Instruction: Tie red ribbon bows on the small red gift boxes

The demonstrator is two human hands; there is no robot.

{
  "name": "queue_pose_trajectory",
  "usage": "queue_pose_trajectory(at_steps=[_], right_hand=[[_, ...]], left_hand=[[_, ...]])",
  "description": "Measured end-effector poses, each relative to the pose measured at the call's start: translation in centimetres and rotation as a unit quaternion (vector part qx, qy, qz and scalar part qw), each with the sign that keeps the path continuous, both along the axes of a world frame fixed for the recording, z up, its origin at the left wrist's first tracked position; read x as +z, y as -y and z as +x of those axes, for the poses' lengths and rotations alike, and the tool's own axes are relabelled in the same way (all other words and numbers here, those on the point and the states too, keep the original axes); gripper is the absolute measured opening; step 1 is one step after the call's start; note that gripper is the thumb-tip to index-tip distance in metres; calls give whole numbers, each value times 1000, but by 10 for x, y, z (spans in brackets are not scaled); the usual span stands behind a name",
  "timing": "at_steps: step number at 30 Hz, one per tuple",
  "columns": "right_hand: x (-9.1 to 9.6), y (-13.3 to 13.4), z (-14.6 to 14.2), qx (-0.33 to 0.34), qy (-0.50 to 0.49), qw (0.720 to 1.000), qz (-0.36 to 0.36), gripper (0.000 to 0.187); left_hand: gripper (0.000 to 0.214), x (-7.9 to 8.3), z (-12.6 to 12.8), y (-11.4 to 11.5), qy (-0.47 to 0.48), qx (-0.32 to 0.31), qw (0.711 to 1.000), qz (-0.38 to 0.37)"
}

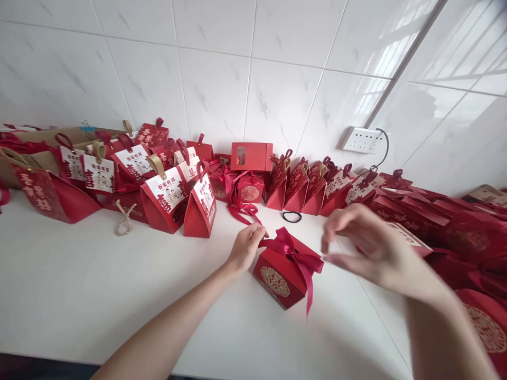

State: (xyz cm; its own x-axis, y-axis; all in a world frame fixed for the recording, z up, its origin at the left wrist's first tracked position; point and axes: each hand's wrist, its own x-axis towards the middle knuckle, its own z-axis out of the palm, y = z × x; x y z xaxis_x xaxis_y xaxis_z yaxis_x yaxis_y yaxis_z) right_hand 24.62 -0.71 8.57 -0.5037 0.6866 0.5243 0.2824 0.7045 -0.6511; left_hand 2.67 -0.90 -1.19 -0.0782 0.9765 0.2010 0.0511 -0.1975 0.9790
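Note:
A red gift box (285, 287) with a round gold emblem stands tilted on the white table in front of me. A dark pink satin ribbon (292, 250) is tied in a bow on its top, one tail hanging down the right side. My left hand (247, 248) is closed in a pinch on the ribbon's left loop or end; I cannot tell which. Just right of the bow hovers my right hand (364, 248), smeared by motion. Its thumb and curled fingers are apart, with nothing visible between them.
Red gift boxes (165, 203) with looped handles line the wall on the left. More boxes (297, 184) stand at the back right. A twine loop (125, 217) and a black elastic band (292, 217) lie on the table (166, 279). A socket strip (362, 140) is against the tiles.

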Motion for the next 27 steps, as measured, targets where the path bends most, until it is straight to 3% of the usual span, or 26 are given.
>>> queue_pose_trajectory(at_steps=[2, 4, 7, 9, 14, 16, 20, 23, 27], right_hand=[[-18, -12, -7, -23, -44, 997, -56, 34], [-42, -25, -12, -99, -103, 985, -93, 38], [-71, -37, -14, -154, -110, 975, -118, 41], [-81, -41, -12, -162, -113, 971, -137, 45], [-81, -40, -10, -83, -119, 969, -198, 59], [-79, -34, -11, -42, -97, 978, -179, 66], [-76, -19, -18, 3, -15, 996, -90, 104], [-77, -12, -24, -16, 93, 994, -47, 116], [-82, -16, -27, -63, 138, 987, -48, 109]], left_hand=[[37, 2, -1, 0, -6, -13, 1000, 7], [39, 3, -2, 0, -13, -35, 999, 9], [38, 3, -2, 1, -27, -64, 997, 13], [37, 3, -1, 2, -35, -68, 997, 15], [35, 2, 1, 2, -41, -27, 998, 26], [34, 1, 1, 1, -41, 2, 999, 34], [34, 0, 1, 2, -41, 62, 996, 50], [32, 1, 1, 3, -40, 99, 993, 57], [32, 1, 1, 1, -41, 105, 992, 61]])
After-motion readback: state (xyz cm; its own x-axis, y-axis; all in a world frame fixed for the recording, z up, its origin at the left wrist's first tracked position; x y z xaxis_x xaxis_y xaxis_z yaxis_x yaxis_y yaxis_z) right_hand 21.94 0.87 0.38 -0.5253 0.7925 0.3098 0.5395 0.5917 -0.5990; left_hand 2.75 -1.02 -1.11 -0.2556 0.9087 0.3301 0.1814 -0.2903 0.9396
